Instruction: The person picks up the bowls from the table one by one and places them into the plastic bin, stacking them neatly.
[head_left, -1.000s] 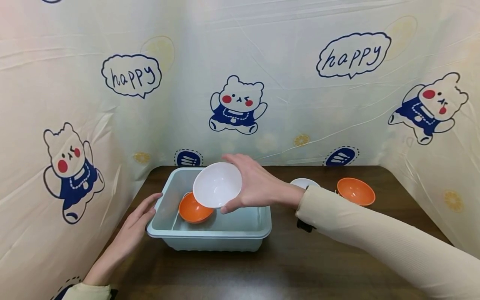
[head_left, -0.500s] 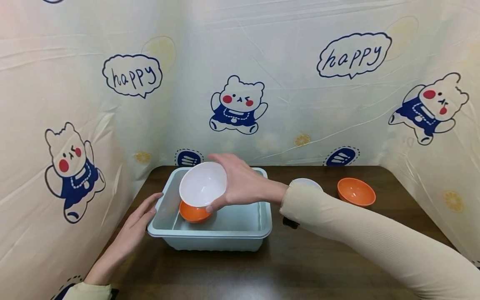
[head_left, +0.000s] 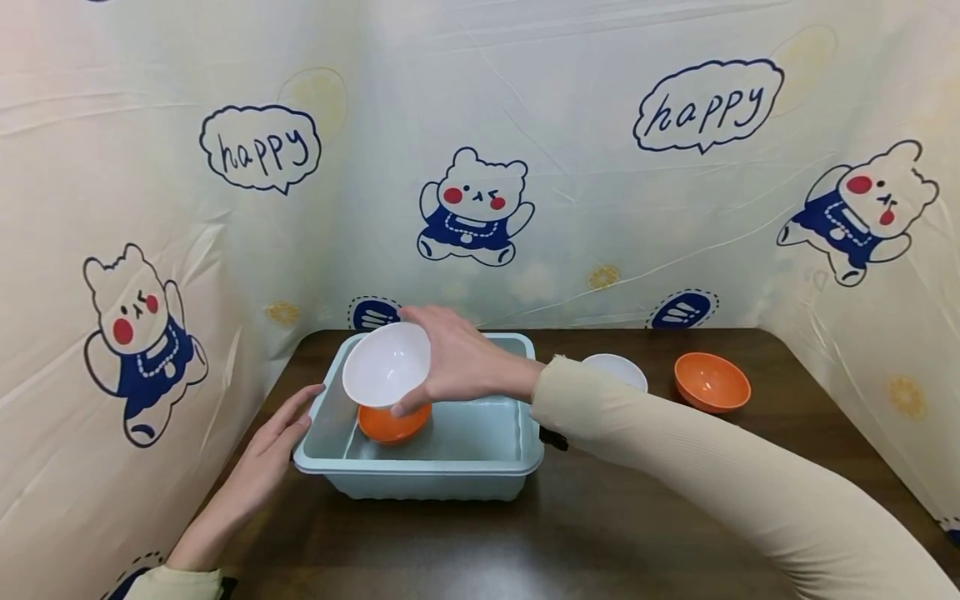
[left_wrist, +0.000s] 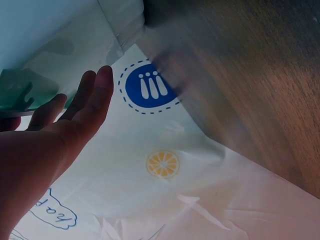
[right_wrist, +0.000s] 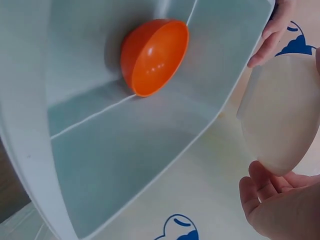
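Observation:
My right hand [head_left: 468, 357] grips a white bowl [head_left: 381, 367] by its right side, thumb in front and fingers behind. The bowl is tilted, its inside facing the head camera, above the left part of a pale blue plastic basin [head_left: 420, 468]. Inside the basin, an orange bowl [head_left: 393, 427] lies tipped against the wall, as the right wrist view shows; the white bowl partly covers it in the head view. My left hand [head_left: 264, 446] touches the basin's left rim with its fingers fairly straight. The left wrist view shows those fingers [left_wrist: 90, 100] extended along the basin's side.
On the dark wooden table [head_left: 570, 533], another white bowl [head_left: 618, 367] and an orange bowl [head_left: 712, 383] stand at the back right. My right sleeve partly hides that white bowl. Printed cloth [head_left: 570, 167] encloses the back and sides.
My right hand has carried the white bowl leftward over the basin, above the orange bowl. My left hand has stayed on the rim.

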